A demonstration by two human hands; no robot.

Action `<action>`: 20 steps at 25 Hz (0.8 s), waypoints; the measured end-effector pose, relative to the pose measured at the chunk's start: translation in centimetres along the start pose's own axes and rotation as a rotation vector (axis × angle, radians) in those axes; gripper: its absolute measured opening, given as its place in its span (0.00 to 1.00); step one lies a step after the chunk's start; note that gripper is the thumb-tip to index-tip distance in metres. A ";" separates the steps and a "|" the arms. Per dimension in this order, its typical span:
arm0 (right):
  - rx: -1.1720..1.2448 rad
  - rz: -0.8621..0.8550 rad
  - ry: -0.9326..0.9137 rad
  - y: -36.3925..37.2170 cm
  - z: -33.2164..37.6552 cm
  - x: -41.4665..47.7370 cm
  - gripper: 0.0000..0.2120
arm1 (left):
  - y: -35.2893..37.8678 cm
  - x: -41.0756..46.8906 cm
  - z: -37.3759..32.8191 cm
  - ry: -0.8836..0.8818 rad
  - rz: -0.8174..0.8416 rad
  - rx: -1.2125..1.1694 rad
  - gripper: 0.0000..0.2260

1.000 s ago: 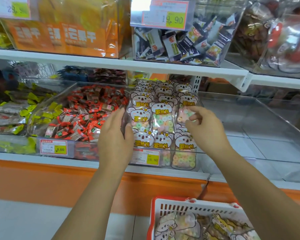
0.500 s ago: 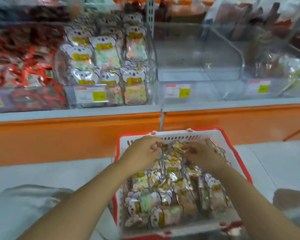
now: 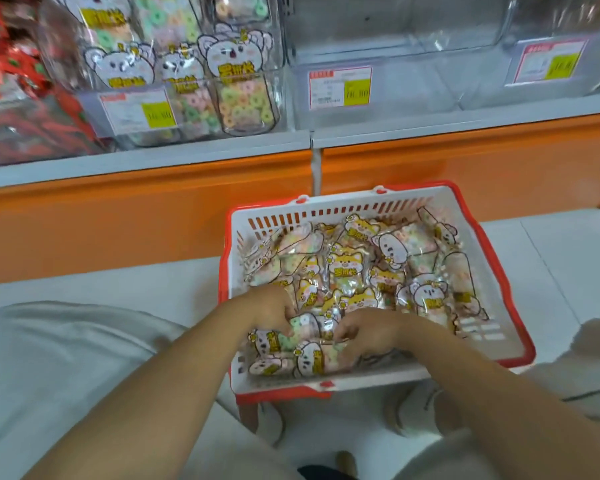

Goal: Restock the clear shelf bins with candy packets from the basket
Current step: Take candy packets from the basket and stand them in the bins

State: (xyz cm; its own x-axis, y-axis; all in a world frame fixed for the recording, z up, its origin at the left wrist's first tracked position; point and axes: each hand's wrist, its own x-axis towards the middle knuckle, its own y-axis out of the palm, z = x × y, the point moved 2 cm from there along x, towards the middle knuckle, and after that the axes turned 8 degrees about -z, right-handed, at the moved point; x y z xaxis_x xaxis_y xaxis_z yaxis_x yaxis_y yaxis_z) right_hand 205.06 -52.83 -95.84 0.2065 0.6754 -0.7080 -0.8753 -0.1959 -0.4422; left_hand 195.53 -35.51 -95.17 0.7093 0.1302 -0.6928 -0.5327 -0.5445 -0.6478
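The left hand [image 3: 274, 311] and right hand [image 3: 364, 336] clamp koala-printed clear candy packets [image 3: 307, 358] in the red-rimmed white plastic basket [image 3: 361, 206]; best gather them flat and aligned before lifting

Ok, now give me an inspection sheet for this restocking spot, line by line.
Surface: pale floor; the basket stands on it.
Job's things: candy packets heaped in the basket; koala packets stand in rows in one clear bin; second clear bin to its right.
Clutter: red-wrapped sweets piled at far left.
Hands: left hand and right hand both at the basket's near end, fingers curled on packets.
Cables: nothing seen.
Surroundings: orange shelf base, price tags on bin fronts, the person's grey-clad knees either side.
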 end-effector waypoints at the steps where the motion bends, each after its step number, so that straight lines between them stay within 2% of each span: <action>1: 0.013 -0.014 -0.006 0.3 0.0 0.0 0.20 | 0.2 0.1 0.3 -0.005 -0.006 0.006 0.14; 5: 0.138 -0.148 0.024 -0.7 -0.9 -0.3 0.15 | -0.1 0.1 0.7 0.010 -0.089 -0.163 0.12; 8: 0.429 -0.237 0.085 -3.0 -2.1 -0.7 0.17 | -1.0 0.0 0.4 0.018 -0.195 -0.332 0.08; 13: 0.813 -0.309 0.121 -4.2 -2.7 -1.5 0.12 | -2.1 0.0 0.4 -0.053 -0.251 -0.667 0.16; 20: 1.301 -0.420 0.198 -4.8 -3.4 -1.3 0.13 | -3.2 0.1 0.3 -0.075 -0.297 -0.880 0.24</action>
State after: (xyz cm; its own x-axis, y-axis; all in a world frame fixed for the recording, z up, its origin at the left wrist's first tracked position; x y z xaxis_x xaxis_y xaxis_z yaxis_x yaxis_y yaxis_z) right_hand 210.49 -55.13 -94.68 0.5163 0.3847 -0.7652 -0.4840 0.8681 0.1099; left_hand 197.17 -33.51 -93.23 0.7126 0.4009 -0.5758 0.2290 -0.9086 -0.3492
